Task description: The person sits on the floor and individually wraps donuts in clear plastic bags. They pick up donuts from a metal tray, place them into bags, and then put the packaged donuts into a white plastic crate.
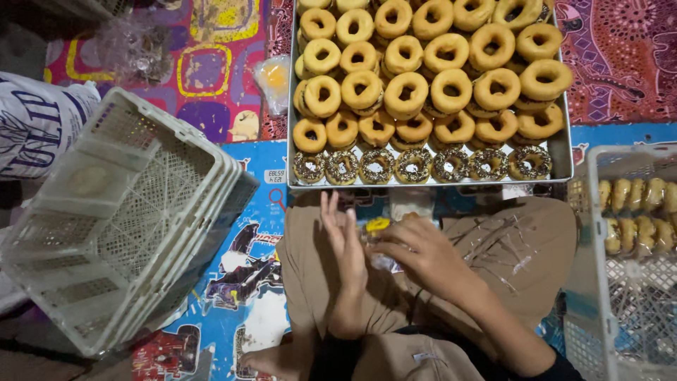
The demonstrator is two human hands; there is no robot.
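My left hand [343, 243] and my right hand [417, 257] meet over my lap, both on a small clear plastic wrapper with a yellow tag [377, 227] and something round inside it. The left fingers point up, flat against the wrapper; the right fingers pinch it from the right. Just beyond my hands lies a metal tray [563, 152] piled with plain golden doughnuts [405, 92]. A front row of chocolate-sprinkled doughnuts [412, 166] lies nearest to me.
A stack of white plastic crates [127, 219] lies tipped at my left. A white crate [599, 282] at my right holds wrapped doughnuts [635, 212]. Clear plastic bags [137, 49] and a white sack [35, 120] lie on the patterned mat at the far left.
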